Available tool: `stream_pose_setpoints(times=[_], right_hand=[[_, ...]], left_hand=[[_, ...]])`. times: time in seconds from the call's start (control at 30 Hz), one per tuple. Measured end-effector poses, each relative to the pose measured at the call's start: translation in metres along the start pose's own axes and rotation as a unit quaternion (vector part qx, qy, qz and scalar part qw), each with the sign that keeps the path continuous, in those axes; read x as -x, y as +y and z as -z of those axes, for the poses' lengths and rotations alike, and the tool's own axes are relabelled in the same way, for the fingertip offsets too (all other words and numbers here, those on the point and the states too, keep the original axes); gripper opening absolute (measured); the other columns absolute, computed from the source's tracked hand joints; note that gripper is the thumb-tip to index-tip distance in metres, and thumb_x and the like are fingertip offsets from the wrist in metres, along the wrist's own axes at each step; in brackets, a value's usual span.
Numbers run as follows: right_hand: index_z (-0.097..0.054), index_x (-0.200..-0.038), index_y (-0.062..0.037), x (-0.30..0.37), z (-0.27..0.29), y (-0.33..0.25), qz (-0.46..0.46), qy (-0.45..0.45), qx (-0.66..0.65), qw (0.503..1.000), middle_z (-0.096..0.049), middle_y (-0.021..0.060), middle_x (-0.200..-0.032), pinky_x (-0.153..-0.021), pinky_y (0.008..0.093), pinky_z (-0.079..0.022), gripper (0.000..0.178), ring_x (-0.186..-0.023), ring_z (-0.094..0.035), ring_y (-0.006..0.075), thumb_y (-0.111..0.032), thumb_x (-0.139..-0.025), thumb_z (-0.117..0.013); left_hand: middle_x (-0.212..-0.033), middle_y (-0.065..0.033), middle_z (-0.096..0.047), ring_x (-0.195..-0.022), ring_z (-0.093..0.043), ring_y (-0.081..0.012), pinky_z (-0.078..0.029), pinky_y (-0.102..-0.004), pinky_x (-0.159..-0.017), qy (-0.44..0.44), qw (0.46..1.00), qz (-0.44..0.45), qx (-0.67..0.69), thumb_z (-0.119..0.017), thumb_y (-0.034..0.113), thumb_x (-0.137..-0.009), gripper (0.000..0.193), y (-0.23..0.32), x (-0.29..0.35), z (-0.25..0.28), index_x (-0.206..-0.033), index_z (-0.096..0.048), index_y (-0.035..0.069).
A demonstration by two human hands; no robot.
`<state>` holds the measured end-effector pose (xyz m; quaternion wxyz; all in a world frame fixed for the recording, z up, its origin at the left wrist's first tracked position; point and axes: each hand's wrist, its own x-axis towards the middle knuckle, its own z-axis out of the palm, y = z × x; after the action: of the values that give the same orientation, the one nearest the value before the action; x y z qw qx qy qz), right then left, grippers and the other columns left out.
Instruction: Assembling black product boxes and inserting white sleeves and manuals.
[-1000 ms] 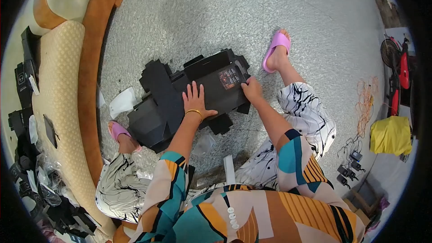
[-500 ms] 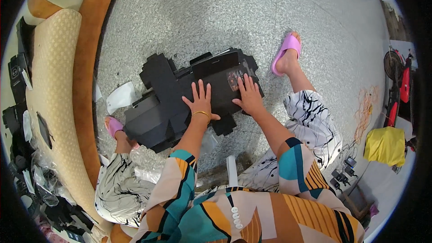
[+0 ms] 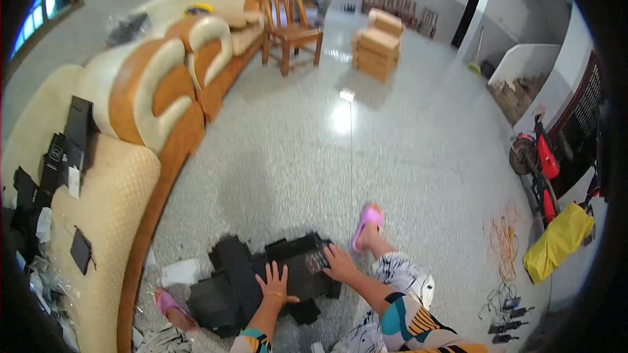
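Several flattened black cardboard boxes (image 3: 222,297) lie in an overlapping pile on the floor between my feet. My left hand (image 3: 275,284) rests on the middle of the pile, palm down with fingers spread. Farther right, my right hand (image 3: 339,263) lies flat near the right end of the pile, beside a small printed picture on the black card. Neither hand grips anything. A white sheet or bag (image 3: 181,272) lies just left of the pile.
A cream and orange sofa (image 3: 124,183) runs along the left, with black boxes and clear plastic on it. Ahead stand a wooden chair (image 3: 288,34) and stacked cartons (image 3: 378,42). At right are a red cycle (image 3: 545,157), a yellow cover (image 3: 556,242), orange cord (image 3: 504,242) and black adapters (image 3: 513,320).
The view has tilted up, bringing the far room into sight and shifting the pile lower. Both hands stay flat on the black cardboard.
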<state>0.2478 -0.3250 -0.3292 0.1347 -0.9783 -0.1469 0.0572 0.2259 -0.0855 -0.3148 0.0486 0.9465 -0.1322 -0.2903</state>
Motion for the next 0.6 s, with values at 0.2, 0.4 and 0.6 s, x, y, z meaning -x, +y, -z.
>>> stream_pose_setpoints(times=[0.2, 0.4, 0.6], right_hand=[[-0.055, -0.087, -0.0033, 0.001, 0.112, 0.031, -0.022, -0.229, 0.385, 0.894, -0.056, 0.0101, -0.077, -0.067, 0.0383, -0.037, 0.023, -0.075, -0.051, 0.0260, -0.016, -0.069, -0.059], [-0.052, -0.076, -0.0064, 0.035, 0.065, 0.140, 0.039, -0.140, 0.264, 0.954, -0.050, 0.0059, -0.067, -0.061, 0.0357, -0.035, 0.011, -0.067, -0.046, 0.0221, -0.011, -0.066, -0.055], [-0.048, -0.064, -0.0096, 0.028, 0.030, 0.224, 0.150, -0.121, 0.133, 0.972, -0.043, 0.0016, -0.058, -0.056, 0.0331, -0.033, 0.005, -0.058, -0.040, 0.0181, -0.006, -0.063, -0.051]], left_hand=[[-0.143, -0.0135, -0.002, -0.131, 0.002, -0.0333, -0.004, -0.0628, -0.097, 0.009, 0.996, 0.031, 0.080, -0.063, 0.059, -0.062, 0.098, -0.022, 0.046, 0.036, -0.137, -0.014, 0.019], [-0.127, -0.0156, -0.041, -0.120, -0.037, -0.0286, -0.027, -0.0435, -0.099, 0.036, 0.975, 0.007, 0.221, -0.061, 0.051, -0.068, 0.076, -0.143, 0.116, 0.056, -0.129, -0.037, 0.012], [-0.106, -0.0188, -0.056, -0.098, -0.054, -0.0314, -0.042, -0.0371, -0.084, 0.150, 0.952, 0.167, 0.209, -0.066, 0.041, -0.067, 0.059, -0.247, 0.272, 0.084, -0.110, -0.054, 0.003]])
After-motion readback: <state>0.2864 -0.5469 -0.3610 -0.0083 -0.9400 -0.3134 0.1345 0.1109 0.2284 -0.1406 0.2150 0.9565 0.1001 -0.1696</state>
